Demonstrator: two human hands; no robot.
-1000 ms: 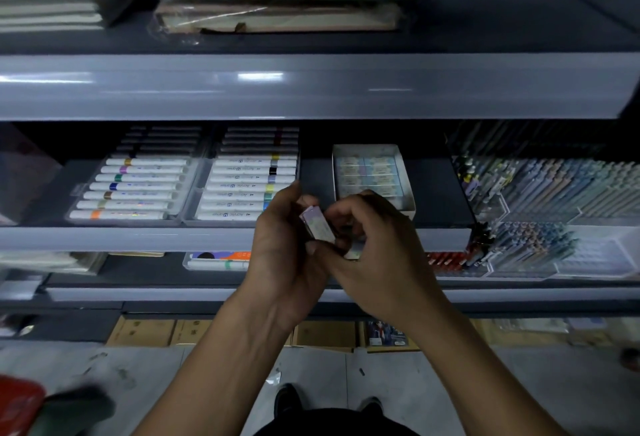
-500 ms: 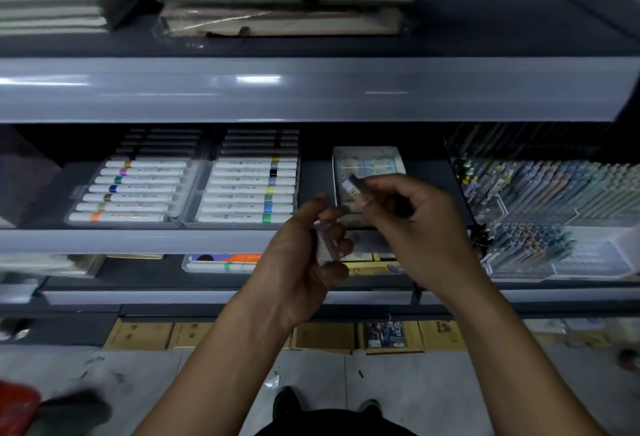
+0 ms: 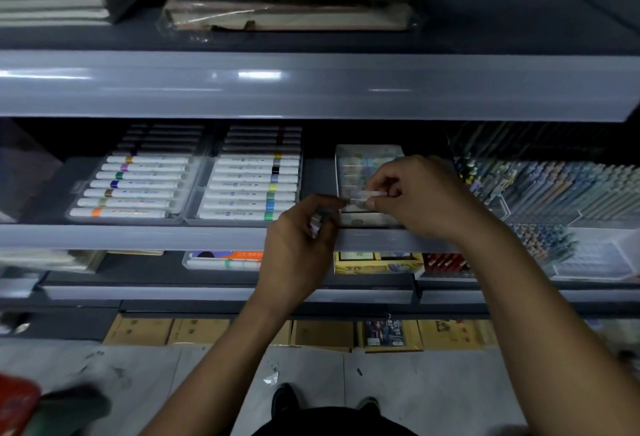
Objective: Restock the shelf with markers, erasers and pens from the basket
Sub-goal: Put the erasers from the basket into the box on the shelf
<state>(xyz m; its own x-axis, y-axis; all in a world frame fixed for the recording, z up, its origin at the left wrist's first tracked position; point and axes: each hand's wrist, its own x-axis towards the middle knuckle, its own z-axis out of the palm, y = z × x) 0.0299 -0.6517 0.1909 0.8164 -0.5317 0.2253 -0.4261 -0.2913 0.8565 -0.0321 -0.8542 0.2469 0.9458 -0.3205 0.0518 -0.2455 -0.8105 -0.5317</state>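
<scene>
The right hand [image 3: 420,196] pinches an eraser [image 3: 367,197] over the box [image 3: 369,153] near the shelf's [image 3: 138,236] front edge; the left hand [image 3: 298,245] seemingly grips another.

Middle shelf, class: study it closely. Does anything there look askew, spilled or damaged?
Nothing stands out. Both marker trays sit square with their markers in neat parallel rows, and the eraser box stands straight. The right hand pinches one eraser over that box.
</scene>
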